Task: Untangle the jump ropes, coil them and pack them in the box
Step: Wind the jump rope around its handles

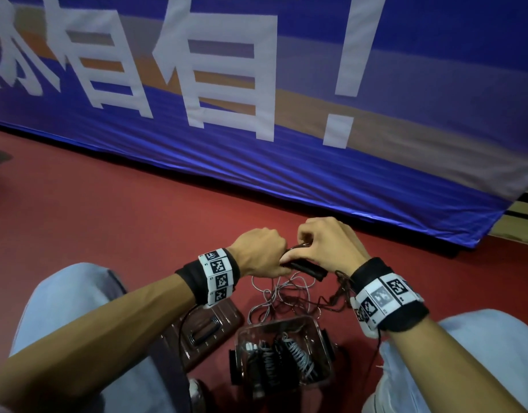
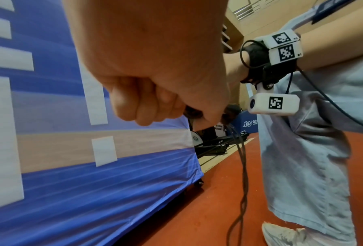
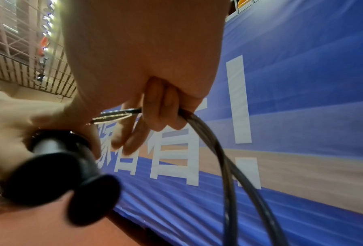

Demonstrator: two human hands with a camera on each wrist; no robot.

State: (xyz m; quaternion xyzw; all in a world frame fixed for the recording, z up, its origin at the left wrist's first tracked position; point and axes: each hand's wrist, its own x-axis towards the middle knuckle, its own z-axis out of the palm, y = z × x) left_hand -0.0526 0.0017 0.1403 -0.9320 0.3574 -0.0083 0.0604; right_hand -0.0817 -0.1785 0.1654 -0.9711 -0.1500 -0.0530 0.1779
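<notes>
red floor (image 1: 137, 210) underfoot, smooth sports-type surface. big blue banner (image 1: 405, 144) stretched along far side, reaching floor, wrinkled at bottom edge; large white characters and exclamation mark on it, orange and tan diagonal bands behind them. past banner's right end, pale strip of flooring (image 2: 216, 159) and dark metal frames (image 2: 214, 143). tan wall (image 2: 239, 16) above. railing and staircase (image 3: 18, 66) with bright lights high up, indoor hall, dim overall.

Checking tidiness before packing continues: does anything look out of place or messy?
Yes: a tangle of loose cords sprawls on the red floor beyond the clear box, still knotted, while the ropes already inside are neatly coiled.
</notes>
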